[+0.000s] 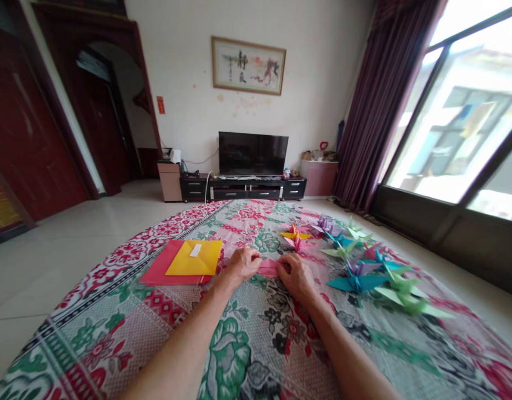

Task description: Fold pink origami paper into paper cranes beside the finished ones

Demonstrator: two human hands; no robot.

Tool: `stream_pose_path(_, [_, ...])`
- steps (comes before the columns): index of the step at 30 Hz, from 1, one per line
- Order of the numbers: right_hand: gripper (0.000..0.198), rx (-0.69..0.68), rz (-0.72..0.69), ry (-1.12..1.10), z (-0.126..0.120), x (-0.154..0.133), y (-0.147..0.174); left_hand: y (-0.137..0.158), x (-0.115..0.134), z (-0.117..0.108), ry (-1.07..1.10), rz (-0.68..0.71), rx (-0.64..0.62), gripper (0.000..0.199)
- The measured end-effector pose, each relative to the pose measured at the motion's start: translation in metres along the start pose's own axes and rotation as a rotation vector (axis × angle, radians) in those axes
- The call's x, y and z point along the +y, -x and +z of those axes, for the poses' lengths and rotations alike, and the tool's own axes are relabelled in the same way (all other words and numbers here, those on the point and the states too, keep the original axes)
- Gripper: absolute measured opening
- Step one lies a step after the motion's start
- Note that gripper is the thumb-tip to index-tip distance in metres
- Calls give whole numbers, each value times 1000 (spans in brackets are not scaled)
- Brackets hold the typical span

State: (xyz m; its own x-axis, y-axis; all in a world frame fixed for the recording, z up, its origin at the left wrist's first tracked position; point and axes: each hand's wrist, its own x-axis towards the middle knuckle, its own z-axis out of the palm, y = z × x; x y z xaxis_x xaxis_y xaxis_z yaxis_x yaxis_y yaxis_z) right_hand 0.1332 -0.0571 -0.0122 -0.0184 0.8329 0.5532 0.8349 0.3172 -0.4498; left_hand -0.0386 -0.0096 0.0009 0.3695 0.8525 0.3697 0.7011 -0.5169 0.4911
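Note:
A small folded piece of pink paper (pixel 268 268) lies on the patterned tablecloth between my hands. My left hand (pixel 243 262) pinches its left end, the fingers curled together. At the opposite end my right hand (pixel 296 272) is closed on the paper, thumb and fingers pressed together. To the left sits a stack of red paper sheets (pixel 160 266) with a yellow sheet (pixel 212 258) on top, and a small white slip (pixel 195 250) rests on that. Several folded paper cranes stand to the right, among them a blue crane (pixel 356 282) and a green crane (pixel 406 291).
The round table's tablecloth (pixel 176 344) is floral in red, green and grey. An orange crane (pixel 295 233) stands beyond my right hand. Past the table are a television (pixel 253 154) on a low black cabinet (pixel 231 191), a dark curtain (pixel 372 111) and a large window (pixel 456 128).

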Motion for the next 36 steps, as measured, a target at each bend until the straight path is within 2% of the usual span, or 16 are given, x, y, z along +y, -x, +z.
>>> stream_pose_path(7, [14, -20, 14, -89, 1, 1, -2, 3, 4, -2, -60, 60, -24, 23])
stream_pose_path(20, [13, -29, 48, -186, -2, -3, -3, 3, 9, -5, -100, 5, -64, 24])
stream_pose_path(25, [14, -2, 34, -89, 0, -2, -3, 4, 11, -2, -76, 26, 2, 21])
stream_pose_path(29, [14, 20, 31, -19, 1, -1, -2, 3, 10, 4, -57, 29, 6, 21])
stream_pose_path(36, [16, -74, 17, -26, 4, -1, -10, 2, 12, 8, -110, 6, -18, 22])
